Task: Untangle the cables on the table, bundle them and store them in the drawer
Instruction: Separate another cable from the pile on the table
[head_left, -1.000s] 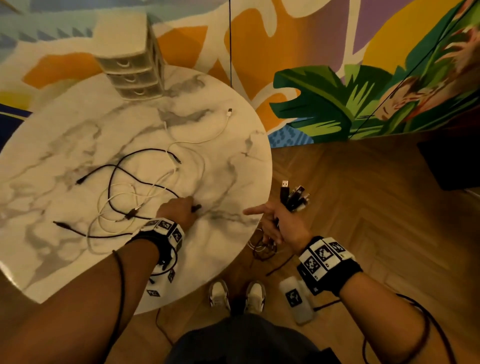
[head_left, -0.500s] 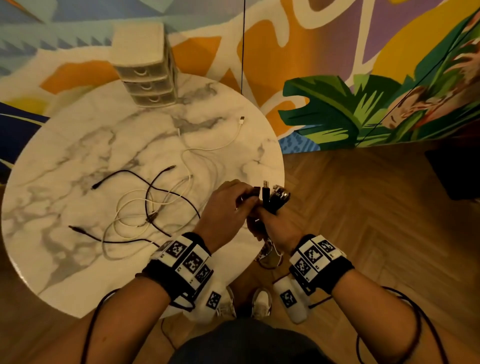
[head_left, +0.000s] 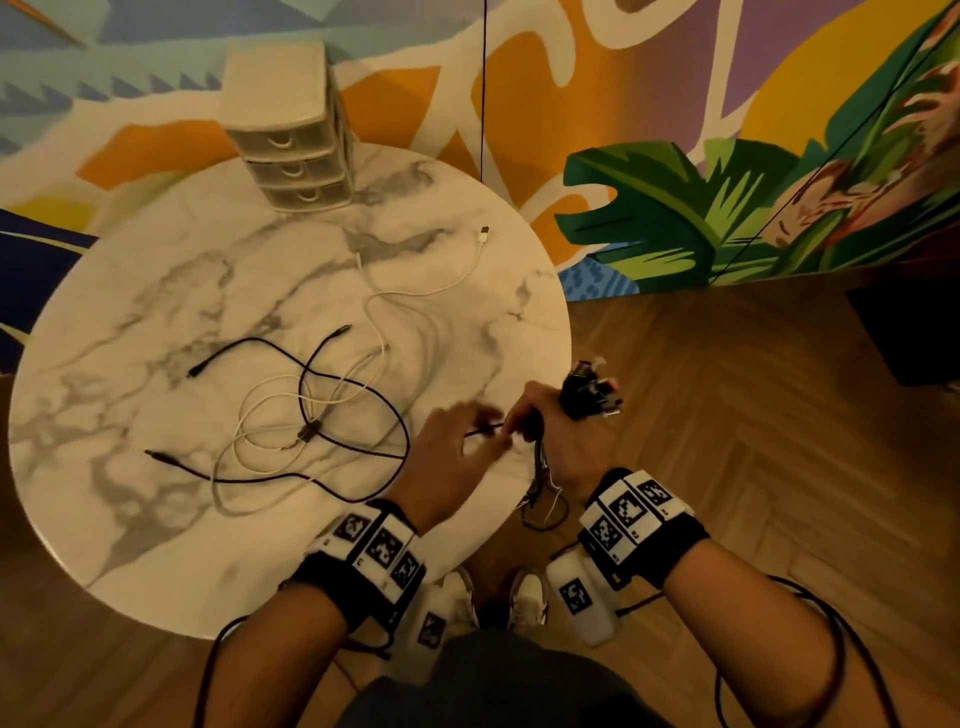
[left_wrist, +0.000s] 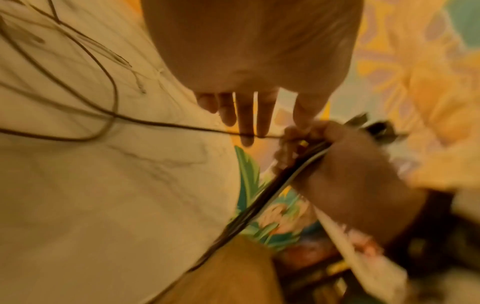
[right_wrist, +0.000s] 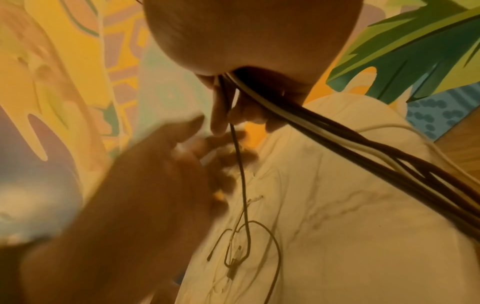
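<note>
My right hand (head_left: 551, 432) is just off the table's right edge and grips a bunch of cables (right_wrist: 363, 144). Their plugs (head_left: 592, 391) stick up out of the fist, and loops hang below it. A thin black cable (left_wrist: 155, 124) runs taut from the tangle (head_left: 311, 415) of black and white cables on the marble table (head_left: 156, 364) into that fist. My left hand (head_left: 467, 436) hovers beside the right one, blurred, with straight spread fingers (left_wrist: 245, 115) holding nothing. A white cable (head_left: 457, 275) trails toward the far side of the table.
A small beige three-drawer unit (head_left: 291, 150) stands at the table's far edge with all its drawers closed. A painted mural wall lies behind it and wood floor to the right. My shoes (head_left: 527, 597) show below the table's near edge.
My left hand picked a black cable's end off the table, carried it right to the bunch in my right hand, and has now let go and opened.
</note>
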